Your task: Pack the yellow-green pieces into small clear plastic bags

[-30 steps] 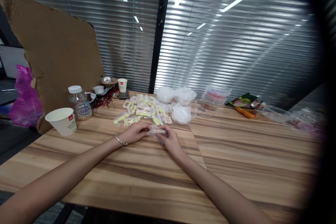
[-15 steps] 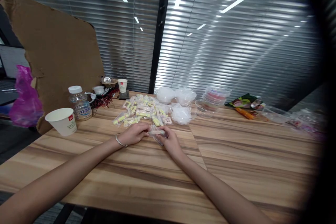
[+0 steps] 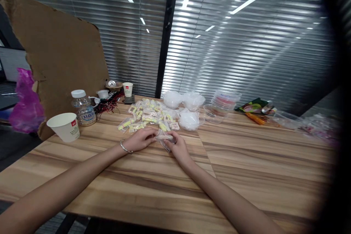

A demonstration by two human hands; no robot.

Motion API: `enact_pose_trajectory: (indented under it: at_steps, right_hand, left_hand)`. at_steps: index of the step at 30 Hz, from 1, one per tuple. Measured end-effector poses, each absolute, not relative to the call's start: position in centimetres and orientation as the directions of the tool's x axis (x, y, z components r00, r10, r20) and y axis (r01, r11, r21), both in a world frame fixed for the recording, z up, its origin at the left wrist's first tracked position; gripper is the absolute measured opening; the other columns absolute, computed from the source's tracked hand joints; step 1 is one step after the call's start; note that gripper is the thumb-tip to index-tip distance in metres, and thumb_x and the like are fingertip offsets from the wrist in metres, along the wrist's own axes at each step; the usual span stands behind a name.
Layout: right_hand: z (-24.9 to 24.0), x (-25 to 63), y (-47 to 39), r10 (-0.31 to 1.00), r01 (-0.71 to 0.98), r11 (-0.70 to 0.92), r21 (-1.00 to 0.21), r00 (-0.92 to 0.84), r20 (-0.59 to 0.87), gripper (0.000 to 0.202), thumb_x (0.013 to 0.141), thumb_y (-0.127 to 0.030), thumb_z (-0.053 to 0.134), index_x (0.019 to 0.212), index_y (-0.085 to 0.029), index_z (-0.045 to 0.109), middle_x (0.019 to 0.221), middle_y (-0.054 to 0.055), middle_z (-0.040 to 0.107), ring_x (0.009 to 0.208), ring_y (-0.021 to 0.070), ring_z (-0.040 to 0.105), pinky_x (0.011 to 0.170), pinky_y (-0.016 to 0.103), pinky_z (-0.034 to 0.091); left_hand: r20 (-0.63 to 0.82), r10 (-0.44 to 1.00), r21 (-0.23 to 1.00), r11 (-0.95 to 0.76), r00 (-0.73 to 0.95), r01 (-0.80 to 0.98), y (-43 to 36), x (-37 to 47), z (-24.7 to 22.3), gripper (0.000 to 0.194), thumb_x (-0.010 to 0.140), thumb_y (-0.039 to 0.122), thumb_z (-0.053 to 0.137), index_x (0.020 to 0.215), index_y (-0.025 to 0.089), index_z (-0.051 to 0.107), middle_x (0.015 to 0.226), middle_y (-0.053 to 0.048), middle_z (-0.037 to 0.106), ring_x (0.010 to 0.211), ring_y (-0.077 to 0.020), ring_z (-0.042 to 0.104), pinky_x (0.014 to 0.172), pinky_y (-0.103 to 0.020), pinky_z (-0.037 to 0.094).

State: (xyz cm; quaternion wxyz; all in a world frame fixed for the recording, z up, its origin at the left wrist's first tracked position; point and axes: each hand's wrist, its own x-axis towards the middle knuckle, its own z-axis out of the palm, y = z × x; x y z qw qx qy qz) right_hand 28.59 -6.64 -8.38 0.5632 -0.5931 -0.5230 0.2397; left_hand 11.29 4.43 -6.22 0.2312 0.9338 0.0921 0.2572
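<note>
Between my two hands is a small clear plastic bag (image 3: 163, 137) with something pale inside, held just above the wooden table (image 3: 153, 182). My left hand (image 3: 142, 139), with a silver bangle at the wrist, pinches the bag's left end. My right hand (image 3: 177, 145) grips its right end between thumb and fingers. Right behind the hands lies a pile of small clear packets (image 3: 149, 117) with yellow and pinkish pieces in them.
Clear bowls with white contents (image 3: 189, 119) and stacked round containers (image 3: 226, 99) stand behind to the right. At the left are a paper cup (image 3: 65, 128), a bottle (image 3: 85, 111) and a cardboard sheet (image 3: 63, 55). Colourful packaging (image 3: 255, 106) lies at the back right.
The small bag has shifted and tilted slightly between my fingers. Both hands keep almost the same place and grip.
</note>
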Motion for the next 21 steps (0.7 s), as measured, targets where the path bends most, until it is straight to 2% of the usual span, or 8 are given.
enact_pose_trajectory:
  at_steps: [4,10,21]
  right_hand:
    - [-8.47,28.61,-6.61,0.891,0.332,0.193,-0.923,0.334,0.307,0.026,0.070,-0.028,0.060,0.093,-0.016,0.061,0.083,0.004,0.063,0.076,0.0186,0.055,0.068,0.027,0.043]
    - [-8.28,28.53,-6.74,0.891,0.344,0.186,-0.920,0.336,0.306,0.025,0.069,-0.027,0.059,0.092,-0.016,0.062,0.084,0.004,0.063,0.077,0.0190,0.055,0.071,0.029,0.042]
    - [-8.33,28.50,-6.69,0.901,0.334,0.161,-0.929,0.335,0.277,0.026,0.069,-0.026,0.058,0.093,-0.016,0.062,0.081,0.004,0.062,0.073,0.0176,0.053,0.066,0.027,0.041]
  left_hand:
    - [0.461,0.294,0.447,-0.892,0.837,0.066,4.27,11.33,-6.29,0.014,0.085,0.020,0.049,0.095,0.016,0.059,0.084,-0.004,0.061,0.076,-0.0154,0.055,0.070,-0.025,0.043]
    - [0.461,0.284,0.424,-0.903,0.841,0.072,4.50,11.17,-6.53,0.025,0.079,0.007,0.045,0.096,0.017,0.060,0.087,-0.004,0.062,0.080,-0.0156,0.057,0.075,-0.027,0.045]
    - [0.486,0.274,0.443,-0.896,0.830,0.036,5.23,11.27,-7.13,0.019,0.088,0.013,0.046,0.100,0.019,0.061,0.097,-0.004,0.063,0.091,-0.0146,0.057,0.082,-0.027,0.044]
